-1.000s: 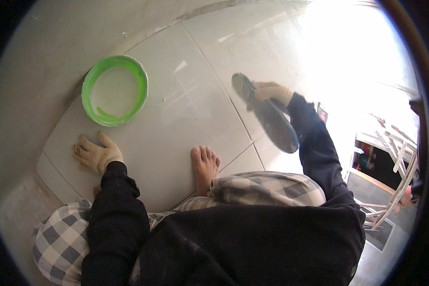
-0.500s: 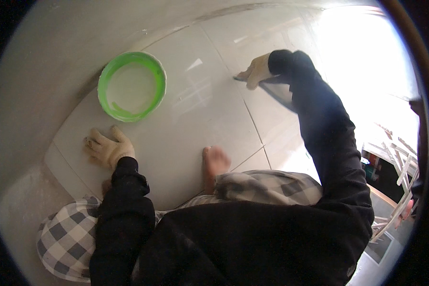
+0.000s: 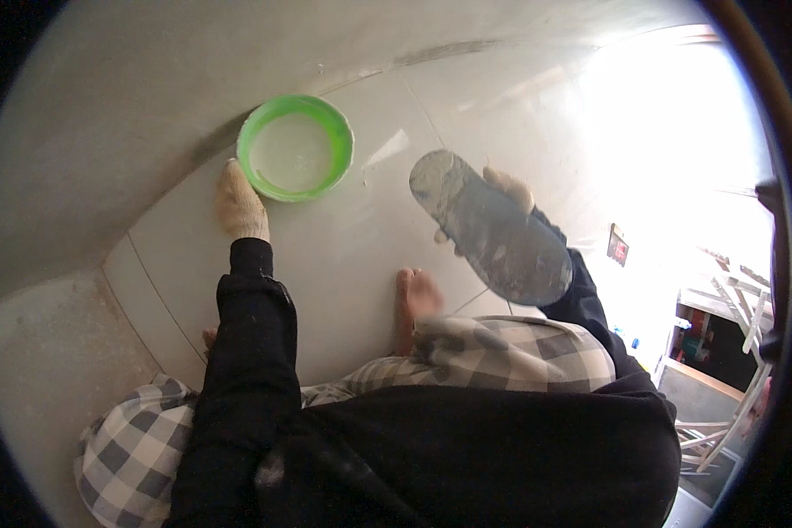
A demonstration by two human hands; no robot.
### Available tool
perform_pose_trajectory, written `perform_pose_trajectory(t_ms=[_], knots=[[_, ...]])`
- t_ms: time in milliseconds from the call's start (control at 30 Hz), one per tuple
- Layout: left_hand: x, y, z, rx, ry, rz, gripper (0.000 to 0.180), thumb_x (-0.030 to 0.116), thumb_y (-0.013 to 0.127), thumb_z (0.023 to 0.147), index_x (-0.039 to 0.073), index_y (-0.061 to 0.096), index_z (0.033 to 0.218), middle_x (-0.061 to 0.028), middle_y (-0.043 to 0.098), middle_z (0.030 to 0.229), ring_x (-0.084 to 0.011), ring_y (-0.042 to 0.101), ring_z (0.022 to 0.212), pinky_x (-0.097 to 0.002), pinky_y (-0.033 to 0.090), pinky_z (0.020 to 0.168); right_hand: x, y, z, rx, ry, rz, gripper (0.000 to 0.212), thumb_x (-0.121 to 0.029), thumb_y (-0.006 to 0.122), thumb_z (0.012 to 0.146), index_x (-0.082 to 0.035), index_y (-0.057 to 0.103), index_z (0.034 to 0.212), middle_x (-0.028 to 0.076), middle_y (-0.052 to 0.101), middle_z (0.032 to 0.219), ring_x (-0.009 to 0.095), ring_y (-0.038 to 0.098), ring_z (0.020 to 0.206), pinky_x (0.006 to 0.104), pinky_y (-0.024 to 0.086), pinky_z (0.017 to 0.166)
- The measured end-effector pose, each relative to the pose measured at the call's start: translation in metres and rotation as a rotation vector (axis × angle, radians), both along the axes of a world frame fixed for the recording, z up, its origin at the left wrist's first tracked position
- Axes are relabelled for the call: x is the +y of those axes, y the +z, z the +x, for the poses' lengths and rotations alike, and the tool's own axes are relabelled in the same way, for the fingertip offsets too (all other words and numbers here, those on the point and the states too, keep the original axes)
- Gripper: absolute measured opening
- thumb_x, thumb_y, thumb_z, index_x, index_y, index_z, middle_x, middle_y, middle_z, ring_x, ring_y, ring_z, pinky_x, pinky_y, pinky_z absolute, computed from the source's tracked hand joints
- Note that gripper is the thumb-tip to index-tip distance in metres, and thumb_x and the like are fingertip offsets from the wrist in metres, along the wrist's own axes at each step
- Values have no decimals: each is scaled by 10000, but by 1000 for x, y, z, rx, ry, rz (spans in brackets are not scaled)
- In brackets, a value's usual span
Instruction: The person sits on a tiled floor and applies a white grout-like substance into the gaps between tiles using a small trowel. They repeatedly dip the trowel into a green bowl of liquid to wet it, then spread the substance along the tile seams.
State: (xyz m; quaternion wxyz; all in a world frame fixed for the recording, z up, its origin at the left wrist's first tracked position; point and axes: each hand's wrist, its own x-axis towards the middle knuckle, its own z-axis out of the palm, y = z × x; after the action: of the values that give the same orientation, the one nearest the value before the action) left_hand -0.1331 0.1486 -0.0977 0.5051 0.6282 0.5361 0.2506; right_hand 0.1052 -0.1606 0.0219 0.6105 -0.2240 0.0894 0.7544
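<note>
Tiled floor (image 3: 326, 282) bears the green tub (image 3: 343, 141), near the wall (image 3: 141, 114). Your left hand (image 3: 241, 202) touches its side; whether it grips, one cannot tell. Your right hand (image 3: 510, 187) grasps the float (image 3: 495, 231), raised. Apparent step: steadying the tub; next move calls for a controlled float.

Passage: the tiled floor (image 3: 374, 233) at frame centre, between the green bowl (image 3: 344, 145) and the oblong grey plate (image 3: 502, 238); it extends toward top centre. Obstacles: the wall (image 3: 132, 114), upper left, bounds the bowl's far side. The left hand (image 3: 241, 201) occupies the bowl's lower-left side. The plate, in the right hand (image 3: 509, 187), obstructs right of centre. The bare foot (image 3: 421, 295) and checked trouser leg (image 3: 537, 348) limit access at lower centre.
</note>
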Motion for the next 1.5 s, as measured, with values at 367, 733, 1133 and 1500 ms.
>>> perform_pose_trajectory(t_ms=[367,733,1133,1500], knots=[[-21,43,45,-421,-146,-589,916,725,561,847,98,336,1476,-137,458,1402,-243,527,1238,-452,559,882,-19,9,-20,-512,198,-104,700,-398,700,874,42,464,1365,218,631,1176,304,650,1024,431,536,886],[-12,54,49,-384,-125,-693,761,648,486,939,53,469,1413,-127,575,1317,-217,581,1158,-376,481,940,126,42,-13,-2373,1209,30,836,-293,692,784,-303,317,1531,64,259,1605,367,567,1008,410,514,926],[-2,53,66,-284,-249,-492,715,535,520,966,-84,542,1324,-188,631,1256,-228,595,1145,-325,450,965,60,43,-41,-2326,1678,382,691,-237,658,776,-361,447,1422,-21,391,1537,326,633,934,410,579,754],[5,64,71,-361,-338,-490,789,617,581,892,-77,535,1265,-229,589,1199,-266,562,1143,-386,434,999,-7,78,3,-947,507,-456,624,-396,689,866,-38,533,1353,88,658,833,162,681,767,288,586,741]])
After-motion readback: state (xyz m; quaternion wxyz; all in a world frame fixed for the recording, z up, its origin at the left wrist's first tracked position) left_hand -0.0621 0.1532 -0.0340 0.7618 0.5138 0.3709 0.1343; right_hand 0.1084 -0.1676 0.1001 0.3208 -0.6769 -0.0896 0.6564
